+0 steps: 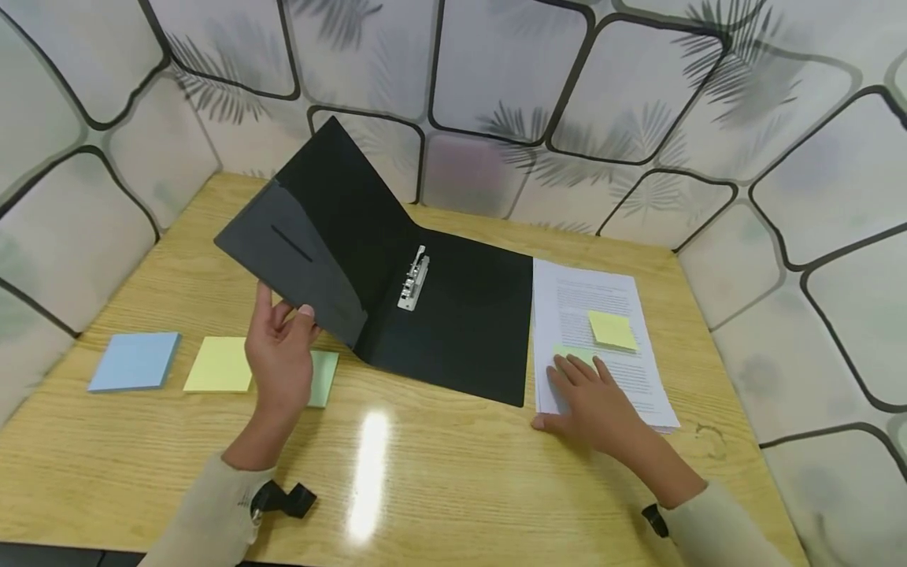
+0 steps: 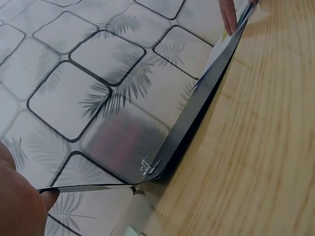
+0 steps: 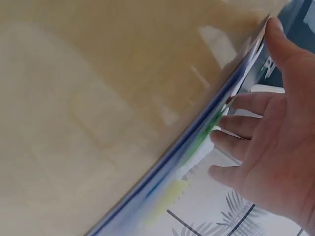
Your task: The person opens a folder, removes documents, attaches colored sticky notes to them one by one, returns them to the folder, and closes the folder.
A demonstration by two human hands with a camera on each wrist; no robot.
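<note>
A black clip folder (image 1: 475, 323) lies spread on the table, its left cover (image 1: 272, 244) lifted at a slant. My left hand (image 1: 279, 370) pinches that cover by its near edge, thumb on the pocket side. In the fold sits a metal clip (image 1: 414, 279). Against the folder's right edge is a stack of printed papers (image 1: 581, 287), bearing a yellow sticky note (image 1: 612, 331) and a green sticky note (image 1: 567, 350). My right hand (image 1: 602, 409) rests on the stack's lower part with fingers spread, fingertips over the green note. Its thumb reaches the stack's lower left corner.
A blue sticky-note pad (image 1: 135, 361) and a yellow pad (image 1: 218, 365) lie at the left of the wooden table (image 1: 439, 480). Partly behind my left hand is a green pad (image 1: 323, 378). Patterned panels (image 1: 510, 71) enclose the table's back and sides.
</note>
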